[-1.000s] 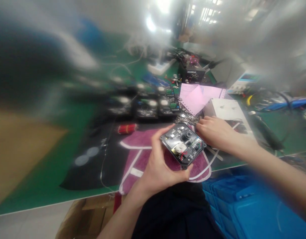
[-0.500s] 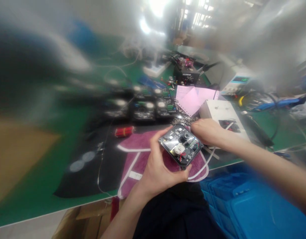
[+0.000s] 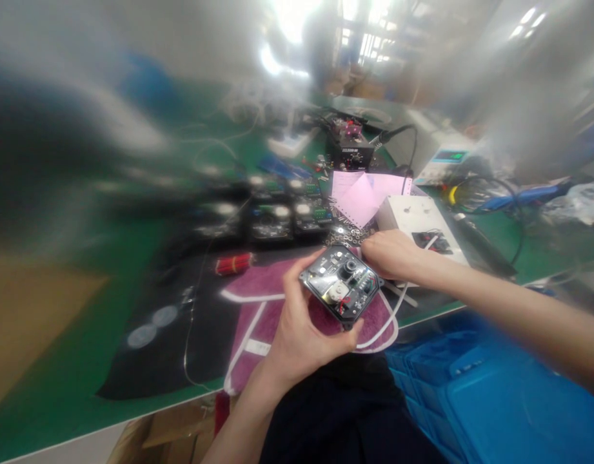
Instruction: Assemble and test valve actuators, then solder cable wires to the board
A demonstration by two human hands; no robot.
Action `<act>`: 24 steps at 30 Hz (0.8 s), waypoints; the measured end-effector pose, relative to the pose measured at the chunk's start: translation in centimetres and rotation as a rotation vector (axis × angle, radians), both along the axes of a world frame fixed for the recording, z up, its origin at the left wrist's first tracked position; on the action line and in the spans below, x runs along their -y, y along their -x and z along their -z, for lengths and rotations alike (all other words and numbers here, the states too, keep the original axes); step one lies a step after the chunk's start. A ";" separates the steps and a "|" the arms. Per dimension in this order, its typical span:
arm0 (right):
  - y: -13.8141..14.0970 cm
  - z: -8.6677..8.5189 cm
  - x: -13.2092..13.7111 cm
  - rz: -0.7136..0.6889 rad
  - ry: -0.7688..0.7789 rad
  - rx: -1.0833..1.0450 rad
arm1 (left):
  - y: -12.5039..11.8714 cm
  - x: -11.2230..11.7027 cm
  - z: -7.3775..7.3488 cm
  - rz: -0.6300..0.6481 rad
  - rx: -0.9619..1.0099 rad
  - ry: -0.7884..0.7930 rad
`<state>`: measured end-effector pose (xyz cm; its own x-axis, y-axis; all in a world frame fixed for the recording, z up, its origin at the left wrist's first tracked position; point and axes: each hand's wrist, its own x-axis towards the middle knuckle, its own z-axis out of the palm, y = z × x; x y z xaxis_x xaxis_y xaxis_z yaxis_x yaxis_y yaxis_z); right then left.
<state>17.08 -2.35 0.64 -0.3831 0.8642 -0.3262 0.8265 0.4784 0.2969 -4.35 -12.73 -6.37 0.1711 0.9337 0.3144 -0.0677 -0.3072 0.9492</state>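
Observation:
My left hand (image 3: 297, 328) grips a square black electronic module (image 3: 344, 282) by its edges, thumb at the near corner and fingers at the far left side. The module's face is tilted up, showing a round lens, a pale component and thin red wires. My right hand (image 3: 388, 254) is closed beside the module's right corner, close to a pile of small metal nuts or washers (image 3: 346, 234). Its fingertips are hidden, so what they hold cannot be seen. Beneath the module lies a purple cloth (image 3: 265, 309) with white edging.
Several similar modules (image 3: 270, 222) stand in rows on the black mat (image 3: 166, 361). A red bundle (image 3: 233, 263) lies left of the cloth. Pink papers (image 3: 359, 200), a white box (image 3: 403, 216) and a power supply (image 3: 442, 164) sit beyond. Blue crates (image 3: 500, 399) are at lower right.
The view has shifted slightly, so everything appears a little further left. Both hands keep nearly the same pose around the module.

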 end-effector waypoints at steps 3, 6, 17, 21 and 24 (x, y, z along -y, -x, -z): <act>0.0 -0.4 0.4 -0.004 -0.031 -0.015 | 0.0 0.0 0.1 -0.007 0.006 0.008; 0.0 -0.8 0.9 0.000 -0.065 -0.032 | -0.1 0.1 0.1 -0.009 -0.006 0.010; -0.3 -2.4 3.1 0.011 -0.101 -0.137 | -0.1 0.0 -0.2 -0.012 -0.019 0.016; -1.6 -4.2 5.1 0.093 -0.129 -0.361 | 0.0 -0.1 -0.3 -0.020 -0.035 0.025; -3.1 -4.7 7.4 0.186 -0.123 -0.749 | 0.0 -0.2 -0.4 -0.019 -0.033 0.028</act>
<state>20.16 -9.74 5.37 -0.3084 0.9491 0.0646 0.8910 0.3120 -0.3298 -4.37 -12.55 -6.00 0.1630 0.9453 0.2825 -0.0310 -0.2813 0.9591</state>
